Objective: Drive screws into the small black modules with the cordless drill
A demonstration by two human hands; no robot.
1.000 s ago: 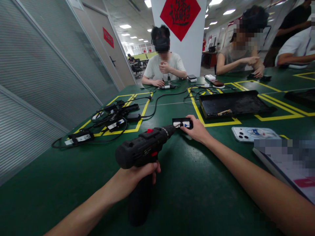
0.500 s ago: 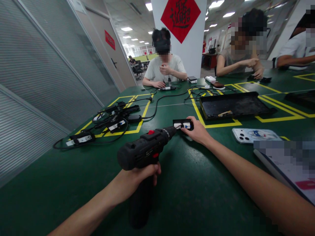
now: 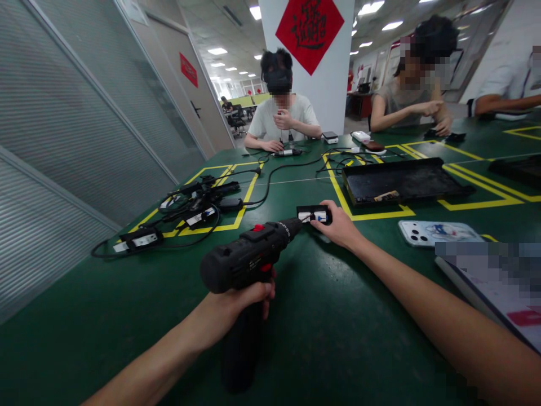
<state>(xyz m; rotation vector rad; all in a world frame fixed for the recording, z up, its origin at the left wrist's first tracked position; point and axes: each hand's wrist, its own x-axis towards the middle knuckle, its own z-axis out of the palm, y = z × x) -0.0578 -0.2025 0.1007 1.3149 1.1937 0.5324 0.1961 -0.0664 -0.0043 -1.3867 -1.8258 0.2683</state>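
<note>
My left hand [image 3: 239,301] grips the handle of a black cordless screwdriver [image 3: 249,259] with a red switch; its nose points away from me and its tip meets a small black power adapter [image 3: 313,213] with a white label. My right hand [image 3: 338,226] holds that adapter steady on the green table [image 3: 127,304], fingers closed over its right end.
A heap of black adapters and cables [image 3: 190,206] lies in a yellow-marked box at left. A black tray [image 3: 401,181] sits beyond the adapter. A phone [image 3: 435,232] and a booklet [image 3: 499,293] lie at right. Other people sit across the table.
The view shifted slightly. Both hands, the screwdriver and the adapter stay where they were.
</note>
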